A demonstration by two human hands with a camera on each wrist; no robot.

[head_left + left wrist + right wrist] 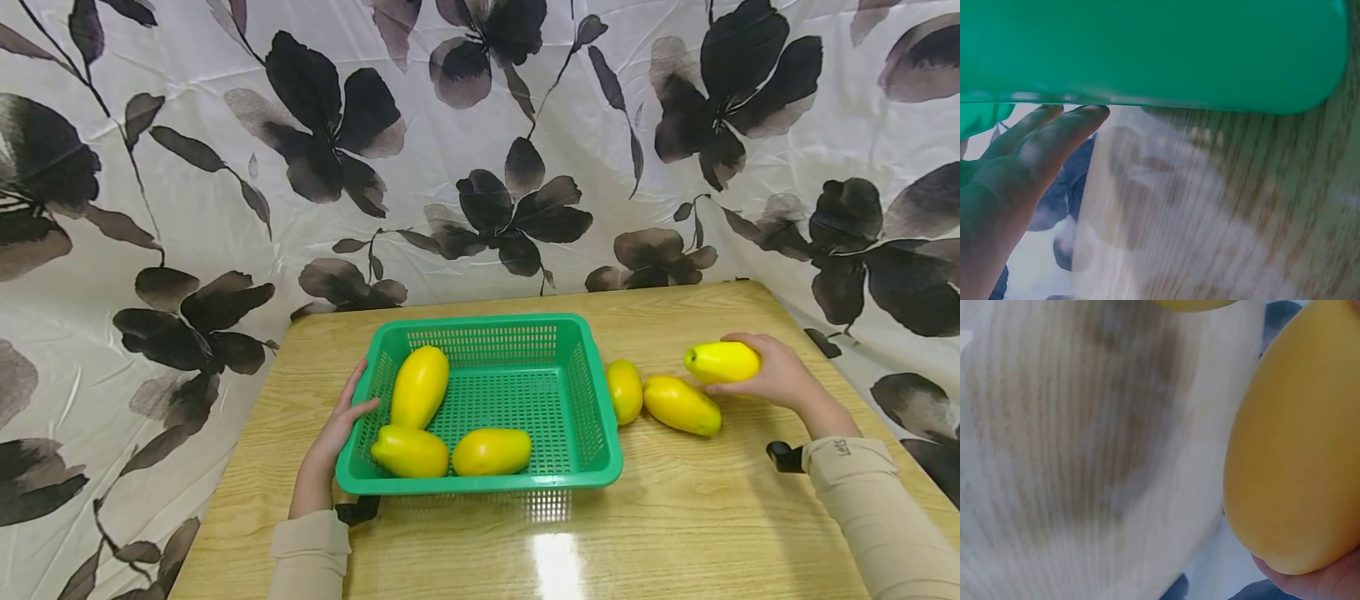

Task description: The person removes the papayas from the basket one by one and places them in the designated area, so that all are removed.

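One yellow fruit (723, 362) is clamped in our right grip (776, 372); we should squeeze just lightly and steady the green basket (480, 485) with our spread left grip (333, 433).

Six yellow fruits (421, 387): three inside one green basket (480, 485), two right of it, one in my right hand (782, 377).

Dark-flowered cloth (420, 158) and wooden table (675, 517).
The pale cloth spans from nine through twelve to three o'clock; at six, the table carries white glare (557, 562).
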